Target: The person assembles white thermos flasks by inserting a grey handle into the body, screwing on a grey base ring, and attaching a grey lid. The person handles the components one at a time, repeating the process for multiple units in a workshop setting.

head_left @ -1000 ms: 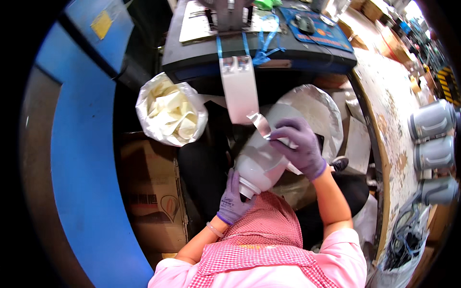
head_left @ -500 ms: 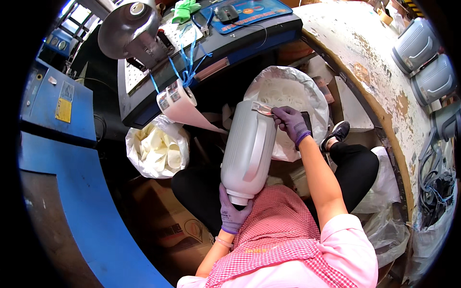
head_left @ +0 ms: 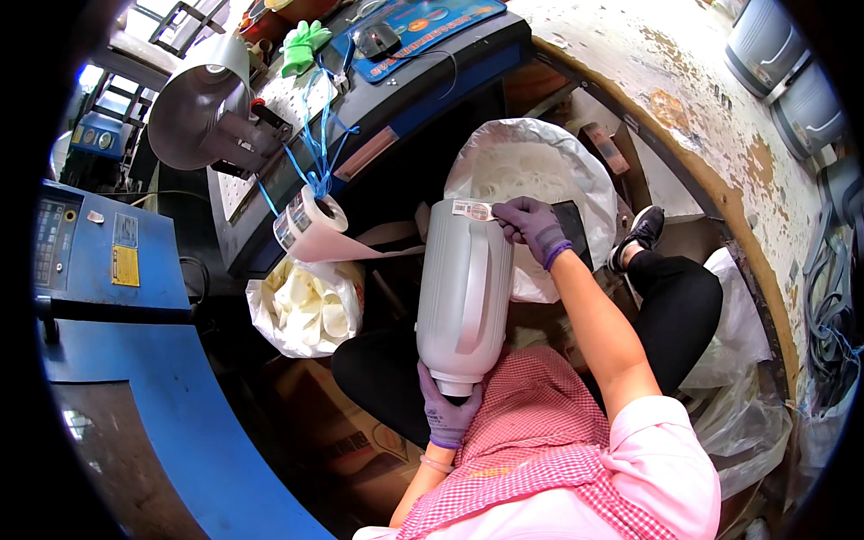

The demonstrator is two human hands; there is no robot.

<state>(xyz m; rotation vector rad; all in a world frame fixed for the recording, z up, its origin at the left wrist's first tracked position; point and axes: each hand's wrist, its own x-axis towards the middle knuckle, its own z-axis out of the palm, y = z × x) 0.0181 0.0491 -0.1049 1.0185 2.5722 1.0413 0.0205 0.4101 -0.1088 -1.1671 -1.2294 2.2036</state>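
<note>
A grey ribbed thermos jug (head_left: pixel 441 297) with a long side handle (head_left: pixel 474 288) lies across my lap, its narrow neck toward me. My left hand (head_left: pixel 448 416), in a purple glove, is closed around the neck from below. At the jug's far end a small white printed label (head_left: pixel 470 210) lies across the surface above the handle. My right hand (head_left: pixel 537 231), also gloved, pinches the label's right end. Whether the label sticks along its whole length cannot be made out.
A label roll (head_left: pixel 310 225) with a trailing backing strip hangs at the desk (head_left: pixel 396 108). White bags hold pale scraps (head_left: pixel 310 310) and pale rings (head_left: pixel 517 180). A metal lamp shade (head_left: pixel 193 117) stands upper left, a blue machine (head_left: pixel 117 243) below it. More grey jugs (head_left: pixel 765 45) stand upper right.
The view has shifted slightly, and the jug sits more upright in it. The label now shows more face-on across the jug's far end. Both hands keep their holds.
</note>
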